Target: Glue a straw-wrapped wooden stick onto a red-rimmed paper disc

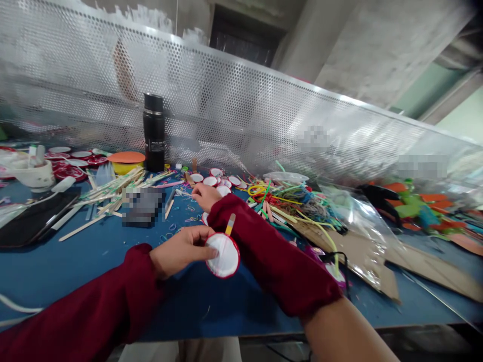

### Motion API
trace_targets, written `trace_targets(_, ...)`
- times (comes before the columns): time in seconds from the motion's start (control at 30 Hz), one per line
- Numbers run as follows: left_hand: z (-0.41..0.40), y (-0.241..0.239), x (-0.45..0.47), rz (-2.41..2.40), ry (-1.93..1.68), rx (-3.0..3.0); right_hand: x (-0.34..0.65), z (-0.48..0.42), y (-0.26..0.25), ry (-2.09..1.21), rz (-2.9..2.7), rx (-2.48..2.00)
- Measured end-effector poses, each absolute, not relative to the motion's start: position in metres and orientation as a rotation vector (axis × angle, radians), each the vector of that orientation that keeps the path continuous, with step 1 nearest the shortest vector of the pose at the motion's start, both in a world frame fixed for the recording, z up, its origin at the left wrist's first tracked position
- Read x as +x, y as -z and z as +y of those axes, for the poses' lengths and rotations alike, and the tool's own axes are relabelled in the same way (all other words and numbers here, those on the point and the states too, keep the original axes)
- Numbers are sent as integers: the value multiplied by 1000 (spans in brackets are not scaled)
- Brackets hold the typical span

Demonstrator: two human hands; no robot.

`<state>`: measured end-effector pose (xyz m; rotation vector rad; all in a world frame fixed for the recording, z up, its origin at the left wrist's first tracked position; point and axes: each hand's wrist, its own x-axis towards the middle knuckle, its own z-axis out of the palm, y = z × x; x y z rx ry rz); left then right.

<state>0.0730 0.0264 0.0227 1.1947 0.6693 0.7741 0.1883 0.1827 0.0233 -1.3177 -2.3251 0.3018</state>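
My left hand [180, 250] pinches a white round disc with a red rim [224, 255]; a yellow wooden stick [230, 224] pokes up from behind it. My right hand [204, 195] reaches forward over the blue table [68, 261], its fingers curled near a group of similar red-rimmed white discs [217, 182] and a small thin object I cannot make out. Both arms wear dark red sleeves. The right forearm crosses behind the held disc.
A black flask [154, 131] stands by the perforated metal screen [241, 115]. Wooden sticks [113, 193] lie left, with a yellow bowl [126, 162] and a white cup [33, 173]. Coloured wires [290, 198], plastic bags [350, 216] and cardboard [377, 256] lie right.
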Motion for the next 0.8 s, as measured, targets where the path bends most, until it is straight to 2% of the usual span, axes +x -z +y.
trace_targets(0.13, 28, -25, 76, 803, -946, 1164, 243, 141, -42, -380, -2176, -1263)
trace_targets(0.2, 29, -24, 77, 860, -980, 1176, 264, 118, -43, -589, -1938, -1130)
trace_targets(0.37, 31, -18, 76, 957, -970, 1250, 280, 81, -38, -808, -1646, -1091)
trace_targets(0.8, 37, -9, 74, 1050, -921, 1372, 277, 74, -22, -884, -1569, -1032)
